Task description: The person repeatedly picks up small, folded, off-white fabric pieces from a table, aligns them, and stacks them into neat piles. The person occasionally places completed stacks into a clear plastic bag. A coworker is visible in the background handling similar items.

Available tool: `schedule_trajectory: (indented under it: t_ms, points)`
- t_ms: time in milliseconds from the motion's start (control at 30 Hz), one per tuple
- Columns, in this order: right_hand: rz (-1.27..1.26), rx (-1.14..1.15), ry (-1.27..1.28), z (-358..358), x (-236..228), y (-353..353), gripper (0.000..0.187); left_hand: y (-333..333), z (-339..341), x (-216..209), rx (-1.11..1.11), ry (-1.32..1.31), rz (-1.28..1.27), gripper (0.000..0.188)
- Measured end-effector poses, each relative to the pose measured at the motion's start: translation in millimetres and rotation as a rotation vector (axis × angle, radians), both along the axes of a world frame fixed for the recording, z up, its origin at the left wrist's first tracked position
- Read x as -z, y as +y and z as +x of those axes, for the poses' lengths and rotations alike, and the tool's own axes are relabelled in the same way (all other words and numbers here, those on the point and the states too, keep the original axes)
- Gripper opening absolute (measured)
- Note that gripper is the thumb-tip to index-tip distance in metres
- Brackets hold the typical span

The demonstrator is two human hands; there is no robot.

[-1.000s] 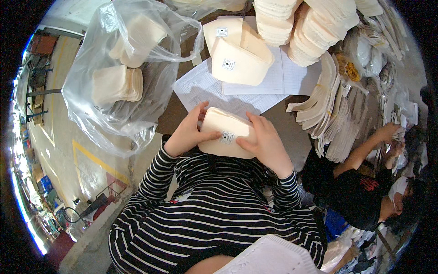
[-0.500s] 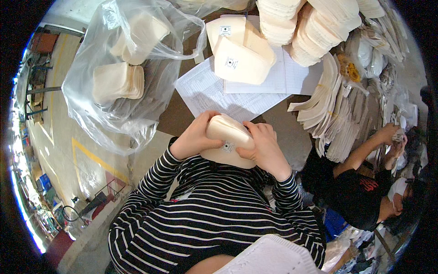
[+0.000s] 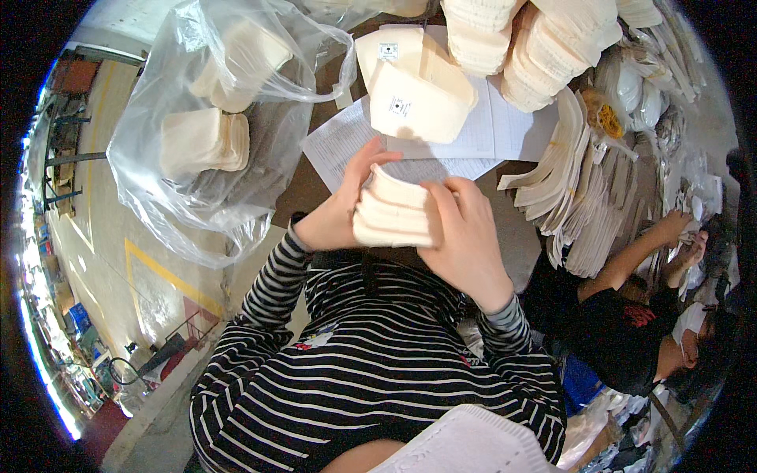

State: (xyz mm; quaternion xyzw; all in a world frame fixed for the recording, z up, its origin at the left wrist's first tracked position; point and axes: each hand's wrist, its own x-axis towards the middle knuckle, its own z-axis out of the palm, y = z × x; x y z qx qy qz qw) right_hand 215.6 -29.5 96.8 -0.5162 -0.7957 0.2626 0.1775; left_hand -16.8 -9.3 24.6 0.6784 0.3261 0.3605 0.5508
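Note:
Between my two hands is a stack of cream, soft-looking sheets [image 3: 394, 214] with rounded corners, its layered edges turned toward me. My left hand [image 3: 337, 206] is closed on the stack's left end, with its fingers raised along the far side. At the other end my right hand [image 3: 467, 236] grips it, index and middle fingers bent over the top edge. The thumbs are mostly hidden. Just beyond lies a flat cream piece [image 3: 430, 106] with a small printed mark, overlapping another marked cream piece [image 3: 386, 67].
Printed papers [image 3: 335, 146] lie under the marked pieces. At left, a clear plastic bag [image 3: 150, 213] holds cream stacks. Tall cream stacks [image 3: 536, 83] stand at the back right, beside bundled strips [image 3: 568, 181]. A co-worker in black [image 3: 615, 331] handles things at right.
Both hands have lifted the stack away from my body and tipped it, so its layered edges show in place of the printed face. My left fingers have stretched upward.

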Motion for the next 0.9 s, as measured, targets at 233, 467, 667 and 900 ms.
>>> schedule_trajectory:
  t_ms: [233, 467, 667, 900]
  points:
    - [0.162, -0.034, -0.051, -6, 25, 8, 0.072, -1, 1, 31, 0.019, 0.011, -0.019, 0.133]
    - [0.171, 0.043, -0.113, -6, 30, 7, 0.076, -9, 18, 20, -0.148, 0.093, 0.13, 0.122]
    - [0.211, 0.032, -0.153, -3, 29, 8, 0.09, -12, 20, 22, -0.2, 0.179, 0.137, 0.109]
    - [0.106, 0.032, -0.044, 11, 36, 8, 0.106, -28, 15, 22, -0.335, 0.077, 0.022, 0.082]
